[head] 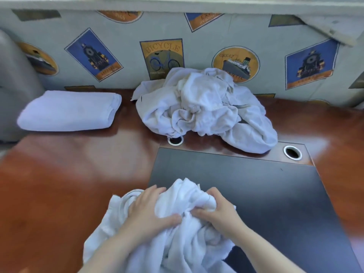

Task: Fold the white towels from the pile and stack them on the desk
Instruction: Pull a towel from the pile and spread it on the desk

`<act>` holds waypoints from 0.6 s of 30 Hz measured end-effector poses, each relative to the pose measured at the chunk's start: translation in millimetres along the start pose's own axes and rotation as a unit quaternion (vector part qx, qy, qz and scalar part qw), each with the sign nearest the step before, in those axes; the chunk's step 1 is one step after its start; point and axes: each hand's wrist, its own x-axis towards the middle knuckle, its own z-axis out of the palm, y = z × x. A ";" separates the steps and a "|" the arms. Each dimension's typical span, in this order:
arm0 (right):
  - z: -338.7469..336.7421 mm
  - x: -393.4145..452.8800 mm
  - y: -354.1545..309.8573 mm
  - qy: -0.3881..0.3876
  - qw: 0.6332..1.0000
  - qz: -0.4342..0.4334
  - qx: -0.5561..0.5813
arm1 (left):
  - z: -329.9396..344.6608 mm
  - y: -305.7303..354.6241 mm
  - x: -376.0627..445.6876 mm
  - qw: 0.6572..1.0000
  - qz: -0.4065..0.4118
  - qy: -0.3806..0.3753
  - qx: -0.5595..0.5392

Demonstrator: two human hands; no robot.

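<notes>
We had one folded white terry towel (69,111) lying at the far left of the reddish-brown wooden desk (59,174). Our left hand (149,211) and right hand (218,211) both gripped a crumpled white towel (177,243) at the near edge, not yet folded. The heaped pile of white towels (204,107) waited at the back.

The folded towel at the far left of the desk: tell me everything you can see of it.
The folded white terry-cloth towel lies flat on the glossy reddish-brown wooden desk, far left, near the printed fabric backdrop. It is a thick, soft-looking rectangular bundle of several layers, with rounded fold edges showing at its right end. It sits apart from the crumpled pile of white towels, and neither hand touches it. A grey object stands just beyond its left end; contact there cannot be told.
</notes>
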 end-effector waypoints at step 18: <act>-48.7 -76.9 38.9 0.353 0.877 -0.088 0.313 | 66.7 -45.2 -67.8 0.991 -0.003 0.087 -0.099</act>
